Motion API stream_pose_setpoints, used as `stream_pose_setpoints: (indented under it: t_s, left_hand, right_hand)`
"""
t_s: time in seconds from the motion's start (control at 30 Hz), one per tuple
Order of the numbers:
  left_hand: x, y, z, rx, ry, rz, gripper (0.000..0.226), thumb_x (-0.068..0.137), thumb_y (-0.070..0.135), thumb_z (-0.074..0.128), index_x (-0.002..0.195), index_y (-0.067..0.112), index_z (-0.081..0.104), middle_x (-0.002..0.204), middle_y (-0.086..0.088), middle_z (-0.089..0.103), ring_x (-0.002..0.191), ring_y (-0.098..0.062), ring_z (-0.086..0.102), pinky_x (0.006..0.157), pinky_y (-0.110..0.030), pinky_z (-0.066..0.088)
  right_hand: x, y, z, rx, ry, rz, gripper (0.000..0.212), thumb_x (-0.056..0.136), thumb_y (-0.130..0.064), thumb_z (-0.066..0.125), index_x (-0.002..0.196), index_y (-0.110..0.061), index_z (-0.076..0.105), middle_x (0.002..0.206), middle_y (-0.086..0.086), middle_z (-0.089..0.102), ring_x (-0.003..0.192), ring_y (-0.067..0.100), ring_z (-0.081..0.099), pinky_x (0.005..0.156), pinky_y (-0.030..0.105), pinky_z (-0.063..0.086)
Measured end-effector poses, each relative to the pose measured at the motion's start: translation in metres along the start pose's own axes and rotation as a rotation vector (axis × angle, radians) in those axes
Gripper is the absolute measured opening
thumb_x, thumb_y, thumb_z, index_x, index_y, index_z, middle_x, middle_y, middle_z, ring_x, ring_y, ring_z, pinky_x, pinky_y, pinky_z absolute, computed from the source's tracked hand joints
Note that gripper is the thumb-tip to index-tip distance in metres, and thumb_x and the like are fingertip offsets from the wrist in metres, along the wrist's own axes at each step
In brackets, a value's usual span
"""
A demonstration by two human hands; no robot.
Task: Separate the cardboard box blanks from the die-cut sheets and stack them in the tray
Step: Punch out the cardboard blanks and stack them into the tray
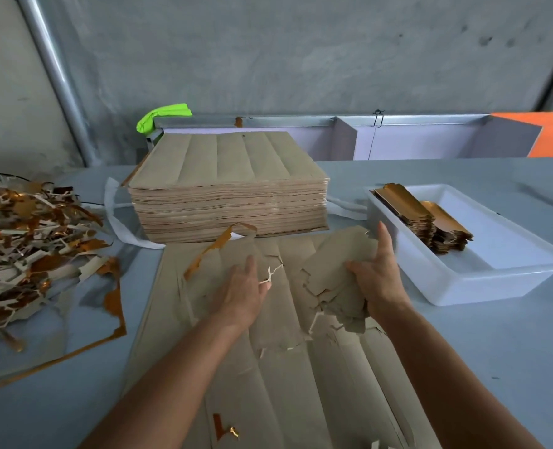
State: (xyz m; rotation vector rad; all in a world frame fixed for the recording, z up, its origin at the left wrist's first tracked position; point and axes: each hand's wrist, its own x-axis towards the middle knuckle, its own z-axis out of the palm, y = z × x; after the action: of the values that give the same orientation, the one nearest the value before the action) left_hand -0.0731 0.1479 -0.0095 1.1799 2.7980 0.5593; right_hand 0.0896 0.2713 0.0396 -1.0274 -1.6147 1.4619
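Observation:
A brown die-cut sheet (268, 367) lies flat on the table in front of me, torn near its far right. My right hand (377, 277) grips a bundle of separated box blanks (336, 270) lifted off the sheet's right side. My left hand (246, 286) presses flat on the sheet with fingers straight, a thin white scrap at its fingertips. To the right stands a white tray (463, 280) holding stacked blanks (424, 218) with gold faces. Behind the sheet sits a tall stack of uncut die-cut sheets (229, 189).
A heap of gold and white offcut scrap (25, 247) covers the table's left side, with a gold frame strip (113, 306) trailing toward me. A green object (161, 116) and an orange panel (550, 134) sit at the back by the grey wall.

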Motion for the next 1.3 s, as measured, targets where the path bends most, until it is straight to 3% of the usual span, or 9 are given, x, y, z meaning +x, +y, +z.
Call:
stream_pose_setpoints:
  t_s: [0.1,0.27,0.37,0.53,0.7,0.83,1.13,1.2,1.3]
  left_hand:
    - [0.008,0.003,0.006,0.141,0.046,-0.097,0.036,0.098,0.04,0.044,0.118,0.011,0.046,0.116,-0.013,0.049,0.103,-0.033,0.057,0.074,-0.038,0.044]
    - [0.014,-0.006,0.011,0.275,0.095,-0.065,0.02,0.097,0.011,0.039,0.109,0.01,0.056,0.113,-0.01,0.053,0.097,-0.028,0.061,0.069,-0.034,0.045]
    - [0.015,-0.015,0.008,0.244,0.13,-0.016,0.016,0.096,0.012,0.044,0.102,0.011,0.058,0.107,-0.009,0.055,0.089,-0.024,0.061,0.063,-0.029,0.041]
    - [0.011,-0.008,0.01,0.216,0.133,0.015,0.041,0.091,0.051,0.05,0.106,0.013,0.053,0.108,-0.006,0.052,0.092,-0.024,0.061,0.061,-0.028,0.037]
    - [0.019,-0.006,0.012,0.373,0.113,0.068,0.038,0.097,0.044,0.042,0.114,0.013,0.054,0.115,-0.007,0.049,0.095,-0.024,0.061,0.069,-0.03,0.046]
    - [0.021,-0.001,0.01,0.445,0.047,0.07,0.049,0.093,0.057,0.04,0.115,0.015,0.053,0.117,-0.007,0.049,0.097,-0.023,0.06,0.068,-0.028,0.041]
    - [0.022,0.008,0.004,0.581,0.016,0.194,0.03,0.098,0.009,0.033,0.122,0.009,0.051,0.118,-0.011,0.056,0.105,-0.026,0.061,0.079,-0.032,0.047]
    - [0.017,0.009,-0.006,0.527,0.158,0.205,0.024,0.095,0.006,0.043,0.115,0.007,0.055,0.106,-0.012,0.062,0.091,-0.028,0.066,0.068,-0.031,0.049]
    - [0.003,0.004,-0.02,0.43,0.491,0.353,0.017,0.065,-0.012,0.068,0.07,0.003,0.061,0.057,-0.014,0.057,0.037,-0.03,0.057,0.03,-0.024,0.037]
  right_hand:
    - [0.005,-0.003,-0.007,0.057,0.175,-0.056,0.076,0.082,0.005,0.046,0.141,-0.04,0.032,0.128,0.0,0.045,0.112,0.026,0.051,0.094,0.053,0.049]
    - [0.016,-0.018,-0.029,0.177,0.513,-0.132,0.045,0.083,0.001,0.039,0.108,-0.031,0.059,0.093,-0.022,0.051,0.098,0.018,0.056,0.094,0.048,0.05]
    - [0.016,-0.025,-0.025,0.055,0.457,-0.201,0.04,0.084,0.002,0.041,0.108,-0.016,0.068,0.088,-0.018,0.058,0.096,0.015,0.057,0.098,0.042,0.049]
    - [0.015,-0.035,-0.007,0.05,0.4,-0.253,0.038,0.085,0.003,0.043,0.105,-0.016,0.069,0.108,0.006,0.064,0.1,0.018,0.058,0.098,0.034,0.047]
    - [0.011,-0.033,0.005,0.02,0.305,-0.226,0.037,0.085,0.003,0.043,0.103,-0.015,0.07,0.093,-0.008,0.064,0.093,0.013,0.059,0.09,0.028,0.049]
    - [0.012,-0.016,0.014,-0.015,0.244,-0.134,0.034,0.088,0.001,0.046,0.099,-0.02,0.07,0.092,-0.011,0.062,0.09,0.013,0.059,0.089,0.033,0.052]
    - [0.008,0.004,0.027,-0.085,0.159,-0.085,0.028,0.089,0.0,0.05,0.101,-0.013,0.072,0.083,-0.018,0.057,0.088,0.012,0.058,0.09,0.035,0.052]
    - [0.008,0.002,0.025,-0.118,0.149,-0.103,0.027,0.089,-0.001,0.052,0.103,-0.012,0.072,0.086,-0.013,0.06,0.088,0.013,0.058,0.09,0.035,0.052]
    - [0.015,-0.014,0.016,-0.191,0.185,-0.188,0.026,0.089,-0.002,0.053,0.104,-0.01,0.072,0.091,-0.005,0.062,0.085,0.011,0.058,0.089,0.033,0.052]
